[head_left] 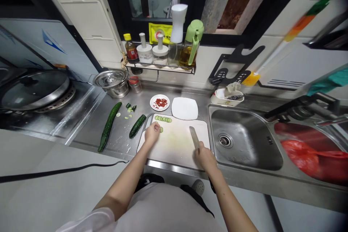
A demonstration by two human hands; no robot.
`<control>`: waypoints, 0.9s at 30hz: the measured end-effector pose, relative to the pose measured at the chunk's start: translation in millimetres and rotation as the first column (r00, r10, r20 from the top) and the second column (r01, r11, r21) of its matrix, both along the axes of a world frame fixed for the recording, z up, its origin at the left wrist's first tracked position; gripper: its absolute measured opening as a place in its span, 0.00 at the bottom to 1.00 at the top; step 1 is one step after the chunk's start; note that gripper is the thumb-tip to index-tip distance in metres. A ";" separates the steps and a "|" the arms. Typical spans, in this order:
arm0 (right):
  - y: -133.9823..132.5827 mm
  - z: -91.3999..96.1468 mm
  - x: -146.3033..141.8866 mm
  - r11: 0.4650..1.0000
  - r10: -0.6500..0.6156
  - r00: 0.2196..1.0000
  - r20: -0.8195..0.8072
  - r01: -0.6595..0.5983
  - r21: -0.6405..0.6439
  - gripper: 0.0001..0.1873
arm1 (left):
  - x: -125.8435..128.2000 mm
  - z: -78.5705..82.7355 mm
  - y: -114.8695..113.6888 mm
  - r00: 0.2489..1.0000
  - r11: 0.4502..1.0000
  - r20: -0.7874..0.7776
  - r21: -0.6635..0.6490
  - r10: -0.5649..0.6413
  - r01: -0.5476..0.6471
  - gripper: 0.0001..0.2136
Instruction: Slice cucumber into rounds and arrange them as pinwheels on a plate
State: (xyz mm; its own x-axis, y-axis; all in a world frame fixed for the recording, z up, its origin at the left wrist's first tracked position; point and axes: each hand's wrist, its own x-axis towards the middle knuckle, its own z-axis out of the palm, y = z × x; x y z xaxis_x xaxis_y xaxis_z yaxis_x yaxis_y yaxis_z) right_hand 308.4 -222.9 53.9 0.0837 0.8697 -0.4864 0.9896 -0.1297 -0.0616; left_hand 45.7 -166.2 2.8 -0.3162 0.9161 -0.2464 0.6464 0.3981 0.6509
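Note:
My left hand point(152, 132) rests on the white cutting board point(176, 143) with fingers curled onto a cucumber slice point(161, 129). A row of several cucumber slices point(163, 119) lies along the board's far edge. My right hand point(204, 156) grips the handle of a knife point(194, 137) whose blade points away over the board's right half. Left of the board lie a long whole cucumber point(109, 125) and a shorter cucumber piece point(137, 126), with small cut ends point(130, 108) beyond them.
Behind the board stand a small plate of chopped red chili point(160, 102) and a white square plate point(185, 108). A steel sink point(244, 141) is at the right, a lidded steel pot point(112, 82) and a stove with a wok lid point(35, 88) at the left. A condiment shelf point(160, 66) hangs behind.

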 end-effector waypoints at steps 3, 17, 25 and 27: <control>0.0 -1.5 0.3 1.000 -0.005 1.000 -0.011 0.005 0.002 0.21 | -17.6 0.8 10.5 0.998 0.998 -0.027 0.017 0.062 -0.061 0.05; 0.7 -4.1 1.3 1.000 -0.001 1.000 -0.016 0.001 -0.002 0.19 | -28.0 -3.2 21.2 0.987 0.998 -0.154 -0.047 0.039 -0.047 0.08; 1.9 0.6 -0.6 0.999 -0.018 1.000 -0.014 0.018 -0.038 0.20 | -26.7 -0.9 21.6 0.971 0.999 -0.237 -0.047 -0.032 0.021 0.09; 2.2 0.0 -0.2 0.999 -0.013 1.000 -0.016 0.013 -0.034 0.20 | -27.1 -1.2 21.2 0.969 0.999 -0.245 -0.043 -0.042 0.033 0.09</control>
State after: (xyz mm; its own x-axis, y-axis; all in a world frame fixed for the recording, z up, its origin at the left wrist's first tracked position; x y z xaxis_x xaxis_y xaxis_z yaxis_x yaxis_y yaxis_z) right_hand 308.2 -220.7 53.9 0.0868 0.8513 -0.5174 0.9867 -0.1451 -0.0731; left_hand 18.7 -145.0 1.6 -0.3371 0.9199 -0.2004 0.7994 0.3922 0.4551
